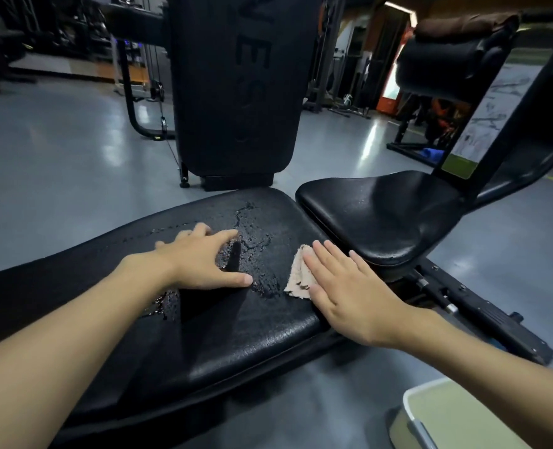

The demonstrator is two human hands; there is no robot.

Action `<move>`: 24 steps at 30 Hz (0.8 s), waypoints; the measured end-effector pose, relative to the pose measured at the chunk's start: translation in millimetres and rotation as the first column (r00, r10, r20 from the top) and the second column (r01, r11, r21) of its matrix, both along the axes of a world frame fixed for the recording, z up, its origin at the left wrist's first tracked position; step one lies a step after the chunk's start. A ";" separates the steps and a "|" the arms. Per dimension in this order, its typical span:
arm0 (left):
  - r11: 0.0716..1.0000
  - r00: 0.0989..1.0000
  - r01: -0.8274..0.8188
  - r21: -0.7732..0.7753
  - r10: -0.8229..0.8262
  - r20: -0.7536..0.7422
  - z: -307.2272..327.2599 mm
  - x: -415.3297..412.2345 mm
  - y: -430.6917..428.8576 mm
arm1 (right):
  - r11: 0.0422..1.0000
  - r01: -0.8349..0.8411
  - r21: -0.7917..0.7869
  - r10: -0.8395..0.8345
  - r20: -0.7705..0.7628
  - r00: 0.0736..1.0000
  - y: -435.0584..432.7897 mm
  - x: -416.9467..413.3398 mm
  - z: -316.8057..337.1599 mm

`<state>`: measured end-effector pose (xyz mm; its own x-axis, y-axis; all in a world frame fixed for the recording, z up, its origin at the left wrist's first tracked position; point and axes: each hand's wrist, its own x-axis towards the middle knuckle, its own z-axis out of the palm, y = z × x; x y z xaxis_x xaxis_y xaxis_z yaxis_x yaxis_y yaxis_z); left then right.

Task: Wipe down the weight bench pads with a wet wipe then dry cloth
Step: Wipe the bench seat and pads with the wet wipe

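**DRYING PASS ON THE LONG PAD**

The left hand rests on the long pad with its fingers spread wide. It holds nothing and serves as a brace. The right hand lies at 3 o'clock of the left, fingers straight and close together, pressing the cloth flat onto the pad near its end. Only the cloth's left part shows; the rest is under the palm. A wet film of beads and streaks lies between the two hands and runs on toward 12 o'clock. A smaller patch sits at 7 o'clock of the left hand.

The step in hand appears to be drying. Recommended procedure:
1. Keep the palm flat so the whole cloth bears on the pad.
2. Sweep toward 9 o'clock through the film in overlapping strokes.
3. Lift the bracing hand clear before the cloth reaches it.
4. Turn the cloth to a dry face once it drags.

**Edges and room**

The pad's end edge lies just at 3 o'clock of the right hand. Beyond a narrow gap is the seat pad, so strokes that way should stop short. The near edge at 6 o'clock drops to the floor, with a bin at 5 o'clock, well apart. An upright pad stands near the far edge at 12 o'clock. Open pad surface extends toward 9 o'clock
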<state>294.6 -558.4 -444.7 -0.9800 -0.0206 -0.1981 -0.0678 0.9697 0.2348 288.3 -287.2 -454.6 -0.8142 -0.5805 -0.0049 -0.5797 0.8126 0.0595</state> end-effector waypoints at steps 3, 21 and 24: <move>0.999 0.997 0.036 0.013 -0.036 0.063 -6.4 -12.5 -5.4 | 1.000 0.013 0.014 -0.013 0.028 1.000 -8.9 -16.4 1.4; 0.995 0.991 -0.058 0.077 0.049 0.121 -4.9 -15.6 3.8 | 0.998 0.035 -0.051 -0.027 0.151 0.988 -136.1 -219.6 15.1; 0.992 0.989 -0.075 0.099 0.061 0.138 -5.0 -14.6 2.1 | 0.999 0.030 -0.040 -0.022 0.172 0.985 -138.1 -221.6 16.3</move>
